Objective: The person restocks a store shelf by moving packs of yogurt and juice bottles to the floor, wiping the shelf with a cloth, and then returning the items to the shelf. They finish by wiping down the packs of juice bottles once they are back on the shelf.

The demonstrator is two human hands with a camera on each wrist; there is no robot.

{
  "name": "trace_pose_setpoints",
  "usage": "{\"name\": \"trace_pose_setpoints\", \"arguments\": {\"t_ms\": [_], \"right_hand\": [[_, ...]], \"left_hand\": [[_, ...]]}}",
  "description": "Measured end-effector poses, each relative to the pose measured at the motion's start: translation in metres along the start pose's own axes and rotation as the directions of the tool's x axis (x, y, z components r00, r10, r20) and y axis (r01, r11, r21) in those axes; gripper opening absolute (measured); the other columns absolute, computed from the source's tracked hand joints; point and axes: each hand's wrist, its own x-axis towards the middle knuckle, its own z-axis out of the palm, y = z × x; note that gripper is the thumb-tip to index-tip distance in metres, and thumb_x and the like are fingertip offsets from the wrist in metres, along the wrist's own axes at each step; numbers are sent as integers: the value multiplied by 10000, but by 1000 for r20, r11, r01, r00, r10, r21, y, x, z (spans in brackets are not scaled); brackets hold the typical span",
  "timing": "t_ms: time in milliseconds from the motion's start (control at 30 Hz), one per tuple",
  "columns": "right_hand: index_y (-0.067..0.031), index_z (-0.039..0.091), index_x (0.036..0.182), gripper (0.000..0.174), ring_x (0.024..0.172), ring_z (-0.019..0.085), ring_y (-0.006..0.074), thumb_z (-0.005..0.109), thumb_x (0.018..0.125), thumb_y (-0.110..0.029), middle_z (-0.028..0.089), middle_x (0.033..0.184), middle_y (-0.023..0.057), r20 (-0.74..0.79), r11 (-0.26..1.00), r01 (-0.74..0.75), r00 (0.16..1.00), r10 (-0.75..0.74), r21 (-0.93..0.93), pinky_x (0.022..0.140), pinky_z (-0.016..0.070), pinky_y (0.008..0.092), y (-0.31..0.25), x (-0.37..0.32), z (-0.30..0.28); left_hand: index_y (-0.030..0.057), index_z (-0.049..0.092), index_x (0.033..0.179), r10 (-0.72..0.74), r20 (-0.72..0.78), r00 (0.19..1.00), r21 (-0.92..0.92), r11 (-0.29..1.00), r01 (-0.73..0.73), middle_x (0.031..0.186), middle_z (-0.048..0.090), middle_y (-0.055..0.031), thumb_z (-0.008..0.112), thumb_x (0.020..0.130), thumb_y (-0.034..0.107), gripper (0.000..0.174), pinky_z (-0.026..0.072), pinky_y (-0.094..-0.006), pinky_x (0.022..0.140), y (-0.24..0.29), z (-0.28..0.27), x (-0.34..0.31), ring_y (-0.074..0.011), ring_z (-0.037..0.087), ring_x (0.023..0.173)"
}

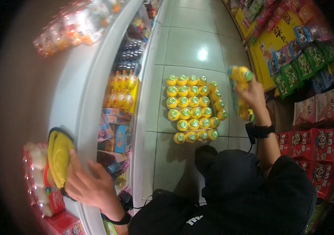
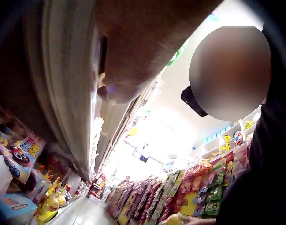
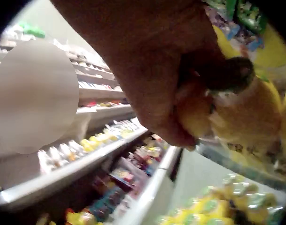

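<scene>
- The right hand pinched a pack of yellow bottles between thumb and fingers, its grip near the middle of the pack's length.
- That pack lay against the fingers, on the left side of the hand in the head view, held up over the tiled floor.
- Its long axis ran up and down in the head view, the lower end leaning slightly right; the green cap at its upper end pointed right, towards the packets on the rack.
- On the floor, to the left of the held pack and apart from it, more yellow bottles stood upright in close rows, green caps up.
- The left hand touched the right edge of a yellow cloth, fingers extended and thumb spread away from them.
- The cloth, dark along its border, was over the white shelf, its long axis also running up and down in that view, just beside a wrapped pack of white items.
</scene>
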Motion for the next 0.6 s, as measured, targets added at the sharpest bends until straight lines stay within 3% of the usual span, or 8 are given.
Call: {"name": "trace_pose_setpoints", "arguments": {"t_ms": [100,167,267,433,500,533,567,600], "right_hand": [[10,535,1193,649,905,671,433,764,680,-315,687,952,269,272,980,-112,950,153,-162,780,555,485,68,-21,50],[14,541,1218,672,960,659,437,756,669,-306,678,999,287,358,962,-194,899,253,-192,829,548,480,87,-37,72],[30,558,1188,654,976,656,433,751,667,-314,675,1013,288,313,897,-357,848,428,-260,857,539,480,105,-46,101],[53,601,1108,600,970,661,430,743,686,-349,675,1038,283,296,926,-323,881,369,-194,843,543,478,127,-12,130],[57,622,1074,590,967,666,417,740,688,-373,680,1006,284,368,950,-265,877,309,-167,839,542,479,115,8,131],[39,641,1082,598,952,680,390,735,689,-401,693,976,263,416,939,-223,852,319,-263,815,545,470,119,18,141],[-4,680,1054,549,925,691,372,733,694,-415,705,969,236,440,959,-234,853,283,-162,785,546,454,116,21,144],[-45,720,991,459,902,692,372,722,714,-411,712,981,214,495,922,-293,780,383,-252,765,544,438,97,27,140]], "left_hand": [[81,655,1227,17,33,999,61,998,-19,1054,659,-28,592,938,204,320,431,-360,725,-2,-4,5,-215,593,860],[77,654,1227,32,41,999,68,997,-35,1064,663,-23,594,939,199,318,430,-359,723,-1,-4,5,-213,596,861],[73,654,1223,34,44,998,91,995,-38,1082,668,-20,607,934,189,314,430,-358,722,-5,-1,2,-214,599,858],[100,643,1261,2,49,999,97,995,-7,1085,660,-59,632,921,186,352,460,-390,793,-5,1,-1,-261,609,935],[97,643,1262,-10,61,998,112,994,3,1109,668,-57,642,916,189,358,459,-389,805,-4,1,-2,-258,614,954],[88,643,1258,-5,47,999,79,997,1,1123,672,-54,642,915,186,356,456,-393,815,-3,3,-3,-255,615,962],[79,642,1254,-14,21,1000,70,997,13,1138,675,-51,642,915,184,354,453,-398,824,-6,3,-5,-252,616,970],[59,637,1236,-14,40,999,66,998,12,1158,679,-53,639,914,173,341,447,-406,842,-5,-1,-6,-251,620,973]]}}
